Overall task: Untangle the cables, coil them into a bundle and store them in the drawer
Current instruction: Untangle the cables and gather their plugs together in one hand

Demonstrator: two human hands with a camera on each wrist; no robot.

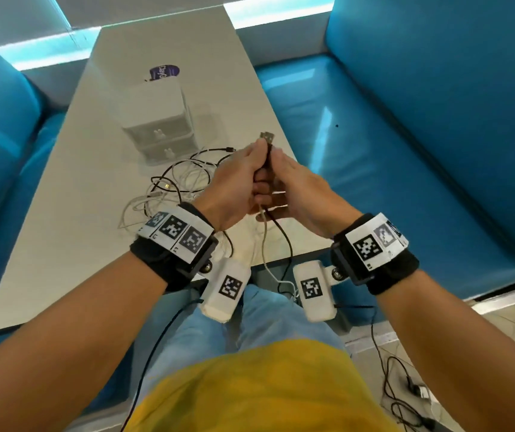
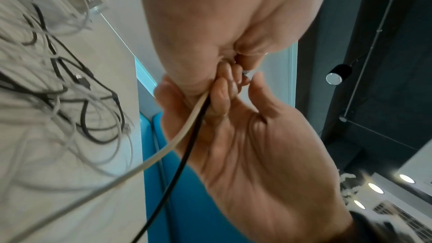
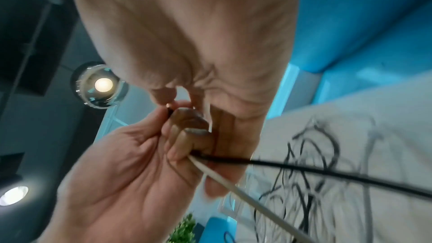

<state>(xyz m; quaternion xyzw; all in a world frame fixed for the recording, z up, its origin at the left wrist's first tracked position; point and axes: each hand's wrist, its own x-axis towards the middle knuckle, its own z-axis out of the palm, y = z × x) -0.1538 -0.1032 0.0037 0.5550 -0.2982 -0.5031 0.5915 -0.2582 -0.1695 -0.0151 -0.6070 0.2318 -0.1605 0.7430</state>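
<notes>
My left hand (image 1: 243, 182) is a fist round a black cable (image 1: 282, 235) and a white cable (image 1: 264, 244), over the table's near right edge. The black cable's USB plug (image 1: 267, 138) sticks up above the fist. My right hand (image 1: 296, 188) lies palm-in against the left fingers, its own fingers straight beside the plug end. Both cables hang down from the fist toward my lap. In the left wrist view, the white cable (image 2: 163, 152) and black cable (image 2: 184, 154) leave the left hand (image 2: 210, 16) across the right hand's (image 2: 257, 154) palm. A tangle of cables (image 1: 181, 182) lies on the table.
A small white drawer unit (image 1: 159, 126) with two shut drawers stands behind the tangle on the pale table (image 1: 63, 213). A purple item (image 1: 164, 72) lies behind it. Blue sofas (image 1: 437, 120) flank the table. More cable (image 1: 405, 385) lies on the floor at right.
</notes>
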